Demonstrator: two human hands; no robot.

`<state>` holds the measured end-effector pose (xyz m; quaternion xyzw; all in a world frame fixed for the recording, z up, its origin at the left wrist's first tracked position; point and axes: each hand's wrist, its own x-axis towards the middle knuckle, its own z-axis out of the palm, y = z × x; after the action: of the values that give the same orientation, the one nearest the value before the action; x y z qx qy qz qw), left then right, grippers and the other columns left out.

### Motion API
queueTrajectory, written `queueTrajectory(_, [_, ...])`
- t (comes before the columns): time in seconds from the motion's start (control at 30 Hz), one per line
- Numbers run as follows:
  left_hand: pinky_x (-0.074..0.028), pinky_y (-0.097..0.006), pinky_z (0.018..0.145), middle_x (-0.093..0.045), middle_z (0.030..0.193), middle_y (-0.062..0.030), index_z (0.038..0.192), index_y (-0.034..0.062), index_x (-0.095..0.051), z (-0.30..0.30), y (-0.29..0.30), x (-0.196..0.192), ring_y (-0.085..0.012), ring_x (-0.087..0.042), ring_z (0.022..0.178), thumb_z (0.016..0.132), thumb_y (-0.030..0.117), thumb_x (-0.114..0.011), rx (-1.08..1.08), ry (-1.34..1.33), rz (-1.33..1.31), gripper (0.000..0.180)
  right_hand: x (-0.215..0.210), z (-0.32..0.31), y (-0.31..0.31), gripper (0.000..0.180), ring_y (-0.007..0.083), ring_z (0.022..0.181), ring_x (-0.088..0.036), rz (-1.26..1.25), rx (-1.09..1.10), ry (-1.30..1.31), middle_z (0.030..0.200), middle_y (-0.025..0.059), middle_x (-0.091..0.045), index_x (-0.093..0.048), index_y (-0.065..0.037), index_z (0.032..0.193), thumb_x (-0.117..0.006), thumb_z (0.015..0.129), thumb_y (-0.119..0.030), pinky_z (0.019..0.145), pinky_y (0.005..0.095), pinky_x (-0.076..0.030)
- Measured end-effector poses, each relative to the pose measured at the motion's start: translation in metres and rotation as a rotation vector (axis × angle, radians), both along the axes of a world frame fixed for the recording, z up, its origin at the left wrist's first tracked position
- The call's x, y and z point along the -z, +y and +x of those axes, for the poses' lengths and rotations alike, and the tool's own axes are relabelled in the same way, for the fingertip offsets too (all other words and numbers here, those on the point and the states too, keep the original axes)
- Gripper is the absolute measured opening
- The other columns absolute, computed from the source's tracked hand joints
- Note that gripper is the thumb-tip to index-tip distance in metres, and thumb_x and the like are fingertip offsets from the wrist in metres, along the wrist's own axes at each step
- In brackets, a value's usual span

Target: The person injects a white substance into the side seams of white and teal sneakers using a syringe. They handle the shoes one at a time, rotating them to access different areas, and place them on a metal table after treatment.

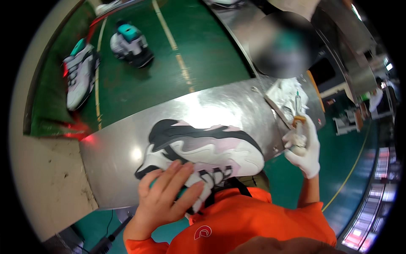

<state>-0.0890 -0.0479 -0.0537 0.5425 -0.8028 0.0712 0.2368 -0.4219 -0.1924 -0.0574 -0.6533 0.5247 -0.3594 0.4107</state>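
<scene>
A white, pale lilac and black sneaker [211, 148] lies tipped on its side on a metal table [112, 156], its dark sole edge toward the far side and its laces toward me. My bare left hand [165, 197] grips it around the collar and heel, over a bit of teal lining. At the right, my white-gloved right hand [308, 150] is closed around a syringe [298, 103] with a clear barrel and an amber flange. Its green tip points away from me. A crumpled white cloth [279, 94] lies just beyond that hand.
Beyond the metal table runs a green conveyor belt [139, 89] with pale lines. Two similar sneakers with teal inside, one upright [80, 78] and one turned away [133, 46], sit on its left part. A blurred round patch hides part of the far right.
</scene>
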Motion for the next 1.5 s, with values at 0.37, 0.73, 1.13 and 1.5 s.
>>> queueTrajectory(0.37, [-0.039, -0.046, 0.093, -0.062, 0.125, -0.0148, 0.11, 0.0111, -0.057, -0.005, -0.009, -0.01, -0.035, -0.06, 0.112, 0.062, 0.016, -0.065, 0.035, -0.017, -0.035, 0.049, 0.017, -0.048, 0.018, 0.087, 0.014, 0.104, -0.059, 0.117, 0.087, -0.127, 0.118, 0.0086, -0.06, -0.044, -0.004, 0.14, -0.079, 0.06, -0.008, 0.091, 0.0274, -0.047])
queueTrajectory(0.73, [-0.04, -0.036, 0.092, -0.066, 0.121, -0.0055, 0.097, 0.0203, -0.068, -0.008, -0.008, -0.012, -0.0225, -0.059, 0.116, 0.077, 0.015, -0.066, -0.053, -0.009, -0.01, 0.021, -0.013, -0.024, 0.007, 0.11, 0.0264, 0.077, -0.066, 0.377, -0.305, -0.539, 0.107, 0.0222, -0.062, -0.041, 0.01, 0.137, -0.081, 0.043, -0.029, 0.066, 0.034, -0.054])
queueTrajectory(1.13, [-0.042, -0.034, 0.089, -0.066, 0.122, -0.0038, 0.102, 0.0253, -0.066, -0.003, -0.009, -0.005, -0.0207, -0.06, 0.114, 0.081, 0.02, -0.064, -0.033, 0.003, -0.031, 0.022, 0.004, 0.076, -0.047, 0.116, 0.0351, 0.104, -0.062, 0.776, -0.816, -0.91, 0.127, 0.0276, -0.056, -0.038, 0.01, 0.142, -0.073, 0.052, -0.054, 0.086, 0.042, -0.051])
queueTrajectory(1.5, [-0.042, -0.034, 0.088, -0.066, 0.123, -0.0047, 0.109, 0.0239, -0.063, -0.002, -0.012, -0.004, -0.0219, -0.06, 0.115, 0.085, 0.017, -0.063, -0.013, 0.011, -0.042, 0.025, -0.006, 0.09, -0.043, 0.115, 0.0356, 0.104, -0.063, 0.784, -0.708, -0.733, 0.123, 0.0246, -0.06, -0.042, 0.006, 0.14, -0.072, 0.057, -0.067, 0.089, 0.047, -0.053])
